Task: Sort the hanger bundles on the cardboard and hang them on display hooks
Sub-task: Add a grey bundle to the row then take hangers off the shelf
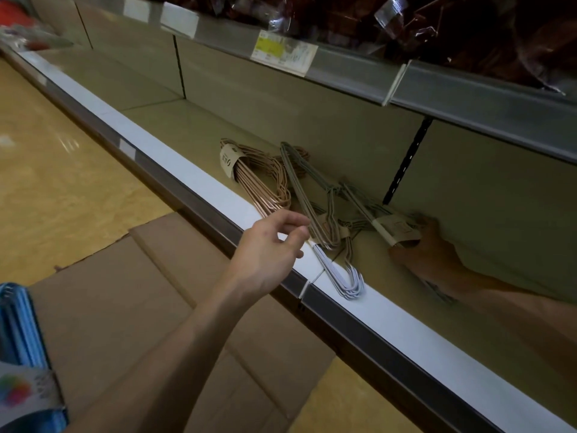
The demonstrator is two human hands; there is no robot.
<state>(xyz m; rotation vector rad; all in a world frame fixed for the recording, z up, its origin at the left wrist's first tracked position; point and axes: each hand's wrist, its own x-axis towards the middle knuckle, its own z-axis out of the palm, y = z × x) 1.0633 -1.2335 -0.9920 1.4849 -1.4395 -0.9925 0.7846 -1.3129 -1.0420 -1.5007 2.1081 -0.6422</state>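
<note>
On the shelf (199, 126), the right hand (427, 248) at 3 o'clock grips a grey bundle (395, 228) by its paper band. The left hand (271, 248), fingers loose (holding nothing), hovers at centre near the pink bundle (249, 173) at 12.

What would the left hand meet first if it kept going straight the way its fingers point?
Probably the grey-green hanger bundle lying on the shelf: the left hand points right at it, fingertips nearly there, though depth is unclear.
</note>
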